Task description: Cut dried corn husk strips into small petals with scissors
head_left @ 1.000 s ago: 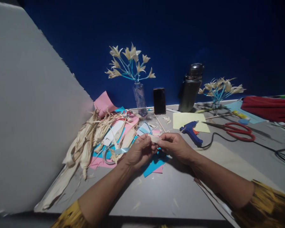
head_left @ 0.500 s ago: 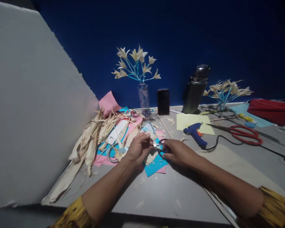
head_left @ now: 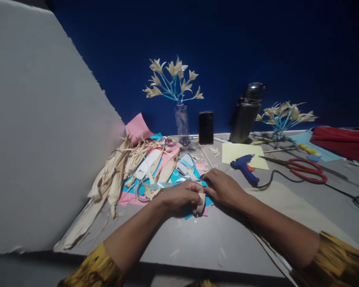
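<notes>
Blue wall behind, pale panel to your left, grey tabletop below. Already made up, by the look of it: one spray of pale flowers on blue stems, standing in a clear bottle; one second bunch of the same kind, back right, its base too dark to make out. Evidently unfinished: one small pale strip, joined to no stem, at your left fingers above the coloured paper near the tabletop's front. Stock in plenty: long dried husks heaped at left, beside a length of blue ribbon. Tools: blue glue gun, partly on yellow paper and apart from your hands; red-handled scissors, lying free to its right; dark-handled scissors, at your right fingertips. Pose: your left hand, back upward, forearm slanting in from lower left, fingers curled down and pinching the strip; your right hand, back upward, forearm angled in from lower right, fingers bent toward the left hand and near it. Whether those right fingers grip the dark handles or merely touch them, you cannot tell from this angle.
</notes>
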Motion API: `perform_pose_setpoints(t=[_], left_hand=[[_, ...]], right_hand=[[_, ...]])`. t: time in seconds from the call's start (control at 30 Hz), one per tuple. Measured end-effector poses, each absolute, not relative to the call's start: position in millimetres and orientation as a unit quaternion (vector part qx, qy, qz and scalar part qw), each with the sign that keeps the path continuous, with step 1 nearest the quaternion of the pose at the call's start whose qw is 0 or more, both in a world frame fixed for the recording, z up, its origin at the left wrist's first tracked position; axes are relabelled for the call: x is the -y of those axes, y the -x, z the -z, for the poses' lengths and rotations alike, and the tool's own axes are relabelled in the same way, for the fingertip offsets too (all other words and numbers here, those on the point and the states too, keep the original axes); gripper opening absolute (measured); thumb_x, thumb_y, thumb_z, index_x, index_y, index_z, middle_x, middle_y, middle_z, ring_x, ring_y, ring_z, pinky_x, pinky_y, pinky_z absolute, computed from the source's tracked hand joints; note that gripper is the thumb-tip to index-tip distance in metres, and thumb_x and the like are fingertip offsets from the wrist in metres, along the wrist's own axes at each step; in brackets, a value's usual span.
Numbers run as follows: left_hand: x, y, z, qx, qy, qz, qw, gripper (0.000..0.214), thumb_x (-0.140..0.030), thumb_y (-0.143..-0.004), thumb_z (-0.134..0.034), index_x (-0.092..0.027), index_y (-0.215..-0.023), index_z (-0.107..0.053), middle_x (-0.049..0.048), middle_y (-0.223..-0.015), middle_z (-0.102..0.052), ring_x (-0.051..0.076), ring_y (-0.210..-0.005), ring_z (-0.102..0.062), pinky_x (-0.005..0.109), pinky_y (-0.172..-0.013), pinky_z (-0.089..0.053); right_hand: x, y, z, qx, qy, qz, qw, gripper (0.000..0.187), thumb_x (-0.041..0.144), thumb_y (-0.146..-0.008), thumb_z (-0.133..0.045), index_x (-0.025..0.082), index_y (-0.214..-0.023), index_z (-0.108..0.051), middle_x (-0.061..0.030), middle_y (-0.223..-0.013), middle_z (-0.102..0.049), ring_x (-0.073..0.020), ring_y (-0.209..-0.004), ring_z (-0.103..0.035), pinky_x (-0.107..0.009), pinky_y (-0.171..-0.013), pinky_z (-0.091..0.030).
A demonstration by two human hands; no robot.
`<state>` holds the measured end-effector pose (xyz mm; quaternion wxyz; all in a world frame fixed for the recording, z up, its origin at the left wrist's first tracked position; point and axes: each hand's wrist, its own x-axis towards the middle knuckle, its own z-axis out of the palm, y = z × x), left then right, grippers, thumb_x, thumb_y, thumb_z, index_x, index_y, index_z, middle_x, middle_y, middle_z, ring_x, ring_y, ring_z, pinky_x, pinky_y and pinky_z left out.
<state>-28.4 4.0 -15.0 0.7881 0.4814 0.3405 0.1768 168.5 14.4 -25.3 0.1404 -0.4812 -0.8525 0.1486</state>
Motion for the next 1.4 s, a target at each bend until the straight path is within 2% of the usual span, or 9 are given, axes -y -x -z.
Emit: perform_pose_setpoints(t=[0.23,0.4,0.5,0.6,0.7,0.8,0.93,1.2,1.4], left_hand=[[-8,31,19,-0.313,-0.491,-0.147,0.8,0.006,-0.008,-0.062,-0.062,-0.014,-0.063,-0.064,0.0066,-0.06,-0.068,0.015,-0.051,-0.062,0.028,-0.057,-0.05],[-6,32,19,-0.31,-0.482,-0.15,0.806,0.005,-0.01,-0.063,-0.067,-0.014,-0.065,-0.064,0.0075,-0.061,-0.068,0.016,-0.053,-0.064,0.028,-0.056,-0.049],[-8,33,18,-0.311,-0.443,-0.2,0.817,0.011,-0.015,-0.065,-0.073,-0.014,-0.068,-0.063,0.0069,-0.061,-0.067,0.015,-0.05,-0.062,0.026,-0.053,-0.049],[-14,34,10,-0.329,-0.395,-0.312,0.799,0.016,-0.017,-0.067,-0.074,-0.014,-0.072,-0.059,0.0036,-0.061,-0.064,0.013,-0.049,-0.06,0.023,-0.05,-0.047],[-20,35,-1,-0.344,-0.319,-0.436,0.768,0.02,-0.013,-0.067,-0.075,-0.016,-0.072,-0.055,0.0003,-0.061,-0.061,0.011,-0.052,-0.059,0.021,-0.052,-0.048],[-22,35,-8,-0.351,-0.255,-0.52,0.736,0.021,-0.01,-0.067,-0.075,-0.016,-0.072,-0.055,0.0001,-0.062,-0.06,0.011,-0.056,-0.059,0.022,-0.058,-0.051],[-20,34,-12,-0.342,-0.235,-0.565,0.713,0.019,-0.013,-0.07,-0.075,-0.016,-0.072,-0.057,0.0013,-0.064,-0.061,0.013,-0.063,-0.062,0.025,-0.064,-0.053],[-20,34,-9,-0.326,-0.252,-0.577,0.706,0.017,-0.018,-0.07,-0.076,-0.015,-0.068,-0.059,0.001,-0.061,-0.061,0.014,-0.063,-0.062,0.028,-0.066,-0.052],[-20,34,-9,-0.329,-0.258,-0.58,0.699,0.015,-0.016,-0.069,-0.076,-0.014,-0.07,-0.062,0.0011,-0.063,-0.063,0.013,-0.061,-0.061,0.028,-0.066,-0.052]], right_hand=[[-15,-172,16,0.853,0.504,-0.114,0.079,0.021,0.031,-0.092,-0.06,0.016,-0.106,-0.065,-0.0124,-0.102,-0.064,-0.0264,-0.094,-0.059,-0.032,-0.073,-0.037],[-19,-178,13,0.854,0.503,-0.094,0.091,0.014,0.024,-0.092,-0.059,0.018,-0.101,-0.066,-0.0123,-0.101,-0.066,-0.0273,-0.095,-0.06,-0.032,-0.071,-0.037],[-27,-182,14,0.802,0.542,-0.152,0.197,0.012,0.026,-0.092,-0.058,0.02,-0.099,-0.066,-0.01,-0.097,-0.069,-0.0254,-0.09,-0.061,-0.032,-0.071,-0.039],[-34,-185,14,0.679,0.505,-0.365,0.388,0.018,0.035,-0.089,-0.063,0.02,-0.098,-0.066,-0.0053,-0.085,-0.068,-0.0197,-0.072,-0.06,-0.03,-0.063,-0.042],[-35,-185,10,0.534,0.421,-0.573,0.457,0.036,0.042,-0.078,-0.077,0.017,-0.102,-0.068,-0.0026,-0.076,-0.064,-0.0131,-0.056,-0.051,-0.025,-0.049,-0.036],[-28,-179,7,0.475,0.401,-0.662,0.419,0.039,0.048,-0.075,-0.079,0.015,-0.094,-0.069,-0.0033,-0.077,-0.064,-0.0096,-0.053,-0.048,-0.022,-0.044,-0.031],[-17,-169,9,0.543,0.401,-0.649,0.351,0.037,0.05,-0.081,-0.071,0.014,-0.074,-0.066,-0.0023,-0.068,-0.06,-0.0077,-0.05,-0.04,-0.021,-0.044,-0.026],[-5,-162,11,0.583,0.353,-0.677,0.278,0.04,0.053,-0.081,-0.072,0.015,-0.076,-0.063,-0.0035,-0.071,-0.06,-0.0124,-0.059,-0.051,-0.026,-0.055,-0.043],[-1,-160,9,0.571,0.353,-0.693,0.263,0.046,0.059,-0.079,-0.071,0.015,-0.075,-0.062,-0.0037,-0.07,-0.061,-0.0131,-0.057,-0.055,-0.026,-0.055,-0.045]])
